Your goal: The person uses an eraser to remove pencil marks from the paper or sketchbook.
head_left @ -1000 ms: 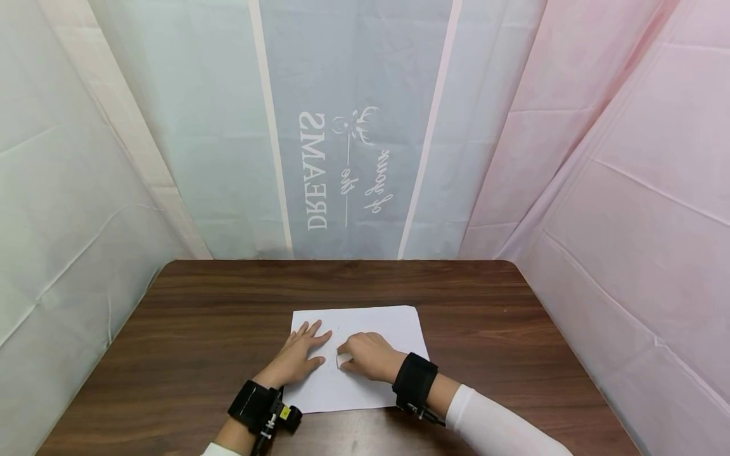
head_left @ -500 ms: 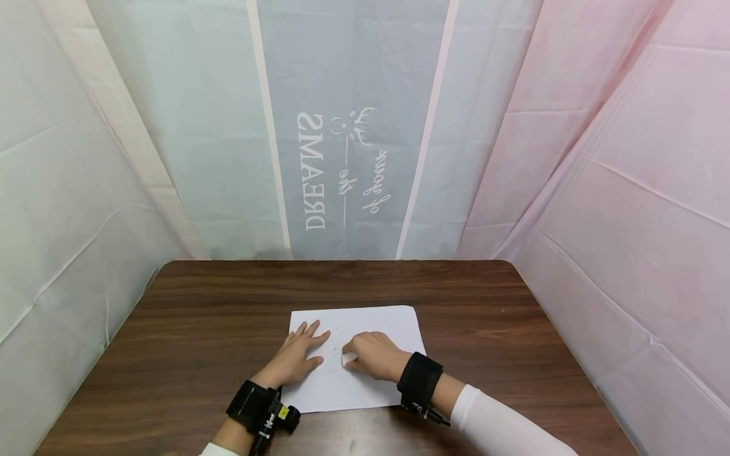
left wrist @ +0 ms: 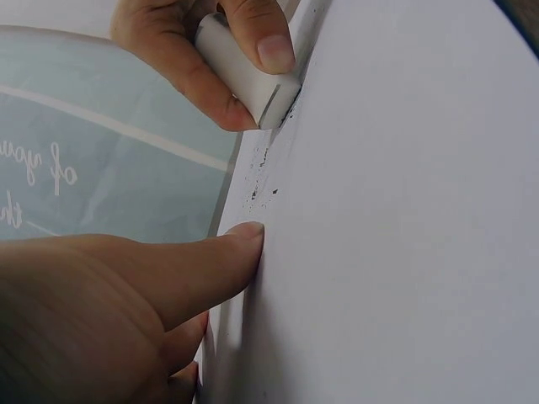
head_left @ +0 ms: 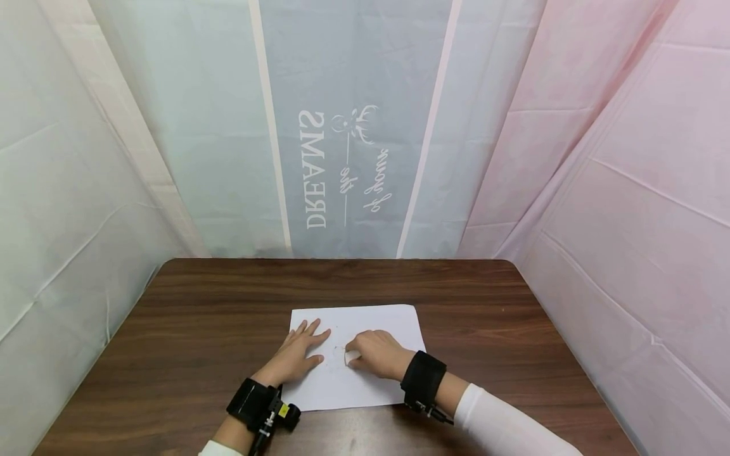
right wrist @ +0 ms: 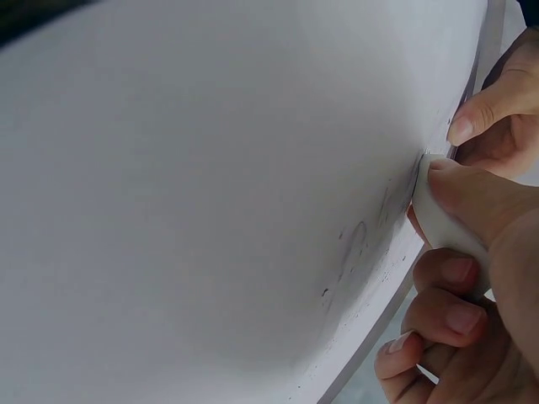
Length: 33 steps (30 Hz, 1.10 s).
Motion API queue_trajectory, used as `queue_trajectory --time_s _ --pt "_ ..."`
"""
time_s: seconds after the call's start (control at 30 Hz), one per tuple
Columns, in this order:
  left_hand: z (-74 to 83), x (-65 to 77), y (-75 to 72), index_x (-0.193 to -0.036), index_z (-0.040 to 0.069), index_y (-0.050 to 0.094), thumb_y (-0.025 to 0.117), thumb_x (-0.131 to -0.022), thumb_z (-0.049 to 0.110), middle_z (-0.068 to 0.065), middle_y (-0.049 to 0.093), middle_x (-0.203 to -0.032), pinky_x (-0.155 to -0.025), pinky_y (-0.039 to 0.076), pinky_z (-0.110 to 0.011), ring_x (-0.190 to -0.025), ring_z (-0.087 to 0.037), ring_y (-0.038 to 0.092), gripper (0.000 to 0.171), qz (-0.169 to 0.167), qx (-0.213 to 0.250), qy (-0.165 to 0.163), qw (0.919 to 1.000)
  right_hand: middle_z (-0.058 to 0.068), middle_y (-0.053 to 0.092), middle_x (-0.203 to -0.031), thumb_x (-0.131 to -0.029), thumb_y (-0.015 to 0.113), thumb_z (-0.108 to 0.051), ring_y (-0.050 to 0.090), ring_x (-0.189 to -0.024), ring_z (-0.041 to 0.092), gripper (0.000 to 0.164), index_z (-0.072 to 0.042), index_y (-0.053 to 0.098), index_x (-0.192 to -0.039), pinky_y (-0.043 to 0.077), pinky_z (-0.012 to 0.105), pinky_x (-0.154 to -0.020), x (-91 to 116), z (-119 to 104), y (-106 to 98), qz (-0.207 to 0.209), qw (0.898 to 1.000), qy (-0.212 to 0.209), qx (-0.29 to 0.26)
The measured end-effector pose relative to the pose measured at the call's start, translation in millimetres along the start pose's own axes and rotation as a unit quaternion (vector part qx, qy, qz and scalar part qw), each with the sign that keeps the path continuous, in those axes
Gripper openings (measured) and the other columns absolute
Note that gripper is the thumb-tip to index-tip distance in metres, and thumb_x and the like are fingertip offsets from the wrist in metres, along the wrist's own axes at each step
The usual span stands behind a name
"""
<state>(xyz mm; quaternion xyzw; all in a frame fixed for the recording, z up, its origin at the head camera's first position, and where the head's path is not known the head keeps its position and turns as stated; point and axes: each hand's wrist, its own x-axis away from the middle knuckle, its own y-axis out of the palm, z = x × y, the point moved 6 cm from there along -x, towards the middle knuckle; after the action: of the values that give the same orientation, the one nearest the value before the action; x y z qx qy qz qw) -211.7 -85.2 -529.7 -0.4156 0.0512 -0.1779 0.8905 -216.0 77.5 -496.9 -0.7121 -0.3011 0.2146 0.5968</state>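
A sheet of white paper (head_left: 336,396) lies on the table in front of the person. My left hand (head_left: 293,362) rests on its left part, fingers spread and straight. Between the thumb and fingers of my right hand (head_left: 377,354) is a white block eraser (left wrist: 240,67), its lower end against the paper and smudged dark along one edge. Dark crumbs (left wrist: 257,181) are scattered on the sheet between the hands. In the right wrist view, faint grey pencil marks (right wrist: 358,240) show beside the eraser.
The dark wood table (head_left: 485,329) extends round the paper on all sides. A printed cloth (head_left: 353,76) hangs behind the far edge, with pale cloth walls (head_left: 644,209) left and right. Both wrists wear black camera bands (head_left: 423,381).
My right hand has slid slightly to the right across the paper with the eraser. The left hand stays in its place, and dark crumbs now show more plainly left of the eraser.
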Motion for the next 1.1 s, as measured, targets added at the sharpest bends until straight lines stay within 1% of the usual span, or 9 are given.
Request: queue_trajectory --time_s 0.17,0.33,0.53,0.77,1.0,1.1 --pt "-0.1 -1.2 -0.5 -0.144 0.008 0.057 0.07 -0.094 0.009 -0.023 0.031 -0.164 -0.123 0.013 -0.067 -0.154 -0.049 0.017 0.051 0.002 -0.002 -0.002 1.0 -0.005 0.079 -0.102 -0.09 0.078 -0.027 0.056 -0.072 -0.001 0.023 -0.016 0.079 -0.11 0.053 0.024 -0.069 1 4 -1 0.002 1.0 0.004 0.001" --pt "0.1 -1.3 -0.4 -0.144 0.009 0.057 0.07 -0.094 0.011 -0.022 0.031 -0.164 -0.124 0.012 -0.066 -0.155 -0.048 0.017 0.051 0.002 -0.002 -0.004 1.0 -0.006 0.079 -0.099 -0.089 0.079 -0.027 0.054 -0.07 -0.002 0.021 -0.016 0.08 -0.108 0.051 0.023 -0.066 2 5 -2 0.006 1.0 -0.002 0.003" --pt "1.0 -0.9 -1.1 -0.144 0.008 0.057 0.07 -0.094 0.01 -0.022 0.031 -0.164 -0.123 0.012 -0.068 -0.155 -0.049 0.016 0.051 0.004 0.001 -0.002 1.0 -0.006 0.079 -0.097 -0.089 0.079 -0.027 0.05 -0.066 -0.001 0.02 -0.017 0.08 -0.106 0.047 0.021 -0.063 4 9 -2 0.005 1.0 0.004 -0.001" --pt "-0.2 0.1 0.4 -0.144 0.008 0.056 0.069 -0.095 0.011 -0.022 0.031 -0.164 -0.124 0.012 -0.067 -0.155 -0.048 0.016 0.051 0.0 -0.002 -0.005 1.0 -0.005 0.079 -0.098 -0.089 0.078 -0.027 0.054 -0.069 -0.001 0.021 -0.016 0.08 -0.107 0.049 0.023 -0.063 9 11 -4 0.009 1.0 0.001 0.007" --pt "0.3 0.5 -0.2 -0.144 0.008 0.057 0.069 -0.094 0.01 -0.023 0.031 -0.164 -0.123 0.012 -0.068 -0.154 -0.05 0.016 0.051 0.001 -0.002 -0.003 1.0 -0.005 0.079 -0.1 -0.089 0.078 -0.029 0.05 -0.067 -0.001 0.023 -0.017 0.079 -0.109 0.046 0.022 -0.063 12 15 -5 0.004 1.0 0.015 0.009" --pt "0.7 0.2 -0.3 -0.144 0.008 0.057 0.07 -0.094 0.01 -0.023 0.031 -0.163 -0.123 0.013 -0.068 -0.154 -0.05 0.017 0.051 0.002 -0.005 -0.002 1.0 -0.005 0.079 -0.102 -0.09 0.078 -0.029 0.055 -0.071 -0.001 0.024 -0.017 0.079 -0.11 0.049 0.024 -0.065 14 15 -5 0.004 1.0 0.015 0.01"
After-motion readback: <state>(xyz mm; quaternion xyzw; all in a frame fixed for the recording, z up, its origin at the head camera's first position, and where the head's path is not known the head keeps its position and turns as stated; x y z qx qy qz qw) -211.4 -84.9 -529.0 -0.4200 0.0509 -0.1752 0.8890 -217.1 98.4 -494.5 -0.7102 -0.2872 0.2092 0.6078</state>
